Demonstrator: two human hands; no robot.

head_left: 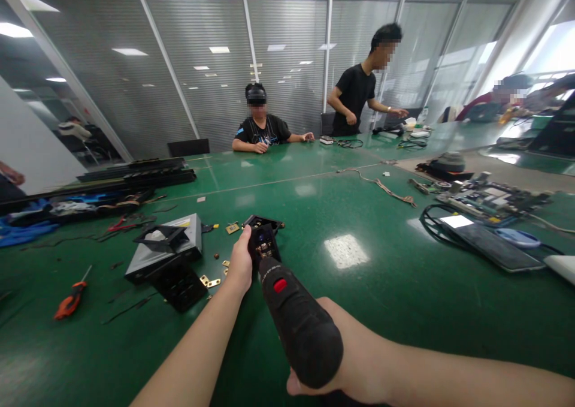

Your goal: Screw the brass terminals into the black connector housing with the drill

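Note:
My right hand (330,341) is wrapped round the grip of a black cordless drill (299,323) with a red button on top. The drill's front end points away from me at a black plastic part (265,239) with small metal pieces in it. My left hand (242,260) grips that part by its left side. Whether the bit touches it I cannot tell. Several brass plates (211,281) lie on the table left of my left hand. Beside them a black bracket (177,281) leans against a grey metal box (193,236).
An orange-handled screwdriver (72,299) lies at left on the green table (381,311). Dark metal rails (135,173) are stacked behind. A circuit board (494,197), a phone (494,242) and cables are at right. Two people (359,95) are across the table, one seated, one standing.

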